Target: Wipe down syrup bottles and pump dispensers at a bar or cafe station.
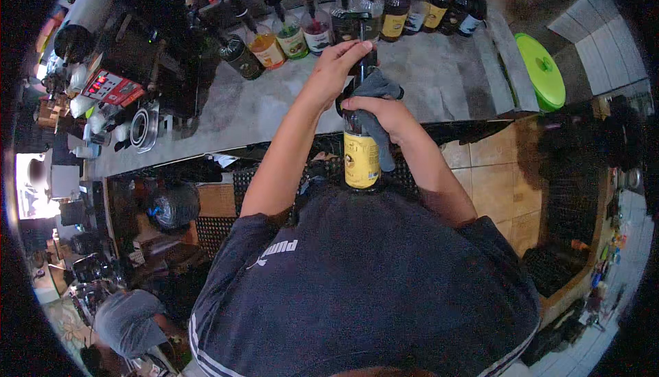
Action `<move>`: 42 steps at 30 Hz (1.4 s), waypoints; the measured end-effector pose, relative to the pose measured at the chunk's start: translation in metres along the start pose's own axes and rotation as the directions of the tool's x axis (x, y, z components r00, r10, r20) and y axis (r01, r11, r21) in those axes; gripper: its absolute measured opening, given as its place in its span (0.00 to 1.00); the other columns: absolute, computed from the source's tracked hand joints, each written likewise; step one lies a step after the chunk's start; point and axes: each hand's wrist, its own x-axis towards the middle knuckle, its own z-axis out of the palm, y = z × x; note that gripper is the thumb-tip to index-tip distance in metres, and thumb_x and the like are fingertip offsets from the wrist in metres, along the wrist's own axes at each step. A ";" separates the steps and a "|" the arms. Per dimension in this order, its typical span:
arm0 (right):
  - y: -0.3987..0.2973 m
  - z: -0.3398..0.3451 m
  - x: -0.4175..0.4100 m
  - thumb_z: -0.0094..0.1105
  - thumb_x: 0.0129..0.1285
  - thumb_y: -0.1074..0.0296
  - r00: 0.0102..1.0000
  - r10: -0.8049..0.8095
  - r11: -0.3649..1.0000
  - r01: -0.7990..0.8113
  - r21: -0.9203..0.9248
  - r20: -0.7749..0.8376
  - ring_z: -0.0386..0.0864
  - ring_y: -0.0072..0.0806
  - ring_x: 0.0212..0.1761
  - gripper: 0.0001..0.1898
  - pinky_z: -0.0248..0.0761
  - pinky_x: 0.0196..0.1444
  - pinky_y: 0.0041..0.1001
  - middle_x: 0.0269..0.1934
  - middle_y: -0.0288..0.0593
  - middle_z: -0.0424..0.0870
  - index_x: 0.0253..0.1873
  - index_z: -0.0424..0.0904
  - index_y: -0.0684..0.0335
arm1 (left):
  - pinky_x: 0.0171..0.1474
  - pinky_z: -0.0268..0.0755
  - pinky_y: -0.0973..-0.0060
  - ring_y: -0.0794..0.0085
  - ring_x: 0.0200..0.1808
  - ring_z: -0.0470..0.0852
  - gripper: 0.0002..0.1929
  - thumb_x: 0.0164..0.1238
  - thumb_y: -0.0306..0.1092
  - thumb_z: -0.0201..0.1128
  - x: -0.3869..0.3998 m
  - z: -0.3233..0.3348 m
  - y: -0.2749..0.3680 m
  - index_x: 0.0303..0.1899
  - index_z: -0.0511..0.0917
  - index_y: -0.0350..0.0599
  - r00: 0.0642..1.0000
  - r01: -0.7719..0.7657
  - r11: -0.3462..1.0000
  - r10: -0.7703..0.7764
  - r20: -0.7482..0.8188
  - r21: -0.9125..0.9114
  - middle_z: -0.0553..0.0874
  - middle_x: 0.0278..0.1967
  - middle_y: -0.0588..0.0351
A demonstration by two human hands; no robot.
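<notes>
A dark bottle with a yellow label [362,158] stands upright before my chest, its base close to my shirt. My left hand [340,63] grips the black pump top [362,27] at the upper end of the bottle, thumb along its stem. Lower down, my right hand [383,112] holds a grey cloth [380,86] against the bottle's neck and shoulder. Part of the cloth hangs along the right side of the label. My fingers and the cloth hide most of the neck.
On the grey counter [247,104], several syrup bottles [291,34] with pumps form a row at the back. A black machine with a red panel [113,88] occupies the left. A green lid [540,70] is at the right. A person in grey [128,320] is at lower left.
</notes>
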 end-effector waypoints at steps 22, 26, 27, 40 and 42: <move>-0.014 0.009 -0.027 0.75 0.54 0.61 0.991 -0.132 0.988 0.134 0.078 -0.029 0.81 0.24 0.32 0.13 0.74 0.38 0.27 0.33 0.35 0.85 0.41 0.84 0.58 | 0.61 0.65 0.70 0.71 0.56 0.76 0.23 0.73 0.52 0.58 -0.031 -0.011 0.000 0.57 0.77 0.42 0.996 0.008 0.995 -0.017 -0.088 -0.098 0.83 0.50 0.58; 0.014 -0.001 -0.023 0.73 0.58 0.60 0.983 -0.178 0.944 0.181 0.274 -0.037 0.81 0.23 0.33 0.13 0.75 0.39 0.26 0.34 0.34 0.85 0.43 0.84 0.57 | 0.69 0.58 0.63 0.63 0.65 0.69 0.43 0.66 0.58 0.64 -0.097 -0.021 -0.043 0.72 0.55 0.41 0.984 0.166 0.986 -0.167 -0.056 -0.022 0.69 0.67 0.50; 0.024 0.001 -0.023 0.73 0.58 0.59 0.989 -0.144 0.915 0.149 0.376 -0.043 0.81 0.23 0.33 0.13 0.75 0.39 0.26 0.35 0.34 0.85 0.44 0.84 0.57 | 0.70 0.56 0.62 0.63 0.66 0.68 0.44 0.64 0.54 0.67 -0.113 -0.019 -0.049 0.72 0.53 0.41 0.964 0.254 0.966 -0.249 0.091 -0.042 0.67 0.68 0.50; 0.014 0.048 -0.029 0.41 0.62 0.22 0.843 0.028 0.930 -0.219 -0.295 -0.537 0.72 0.50 0.65 0.48 0.59 0.69 0.36 0.60 0.65 0.76 0.64 0.75 0.67 | 0.53 0.76 0.59 0.40 0.49 0.84 0.59 0.44 0.52 0.79 -0.136 -0.013 -0.029 0.70 0.49 0.30 0.963 0.192 0.703 -0.271 0.008 0.685 0.83 0.46 0.31; -0.004 0.071 -0.039 0.49 0.64 0.28 0.892 -0.041 0.933 -0.128 -0.338 -0.451 0.76 0.44 0.60 0.41 0.62 0.66 0.36 0.54 0.56 0.81 0.58 0.78 0.67 | 0.48 0.77 0.56 0.38 0.47 0.84 0.52 0.46 0.51 0.78 -0.136 -0.022 -0.015 0.67 0.55 0.35 0.951 0.204 0.646 -0.308 0.007 0.736 0.84 0.44 0.32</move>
